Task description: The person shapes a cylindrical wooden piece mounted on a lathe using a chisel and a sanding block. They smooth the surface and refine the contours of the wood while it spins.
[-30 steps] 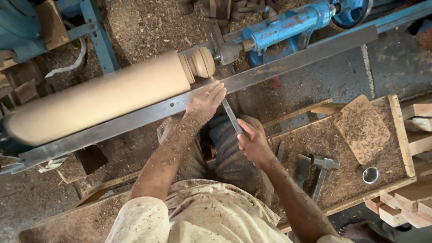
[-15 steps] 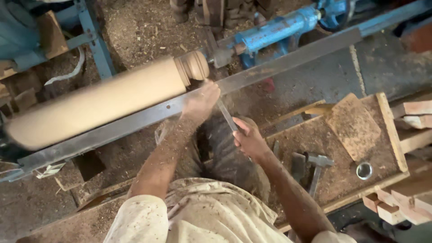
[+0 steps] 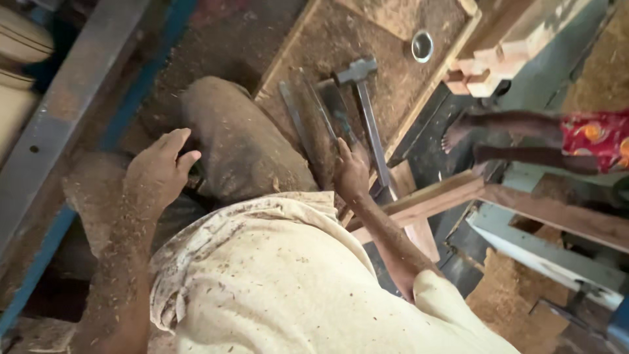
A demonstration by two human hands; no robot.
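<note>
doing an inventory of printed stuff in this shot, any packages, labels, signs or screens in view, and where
None in view. The wooden tray holds only bare tools: a hammer, flat metal blades and a small metal ring. The right hand rests at the tool handles; the left hand is open above the knee.

The right hand (image 3: 352,172) rests at the near edge of the sawdust-strewn tray (image 3: 419,108), hemmed in at twelve o'clock by a hammer (image 3: 364,98) and long chisels (image 3: 313,118) lying close together. Open tray floor lies toward one o'clock, up to a small metal ring (image 3: 422,45). The left hand (image 3: 157,174) hangs free; a steel rail (image 3: 56,131) blocks ten o'clock (knee (image 3: 239,144) just beside at three).
</note>
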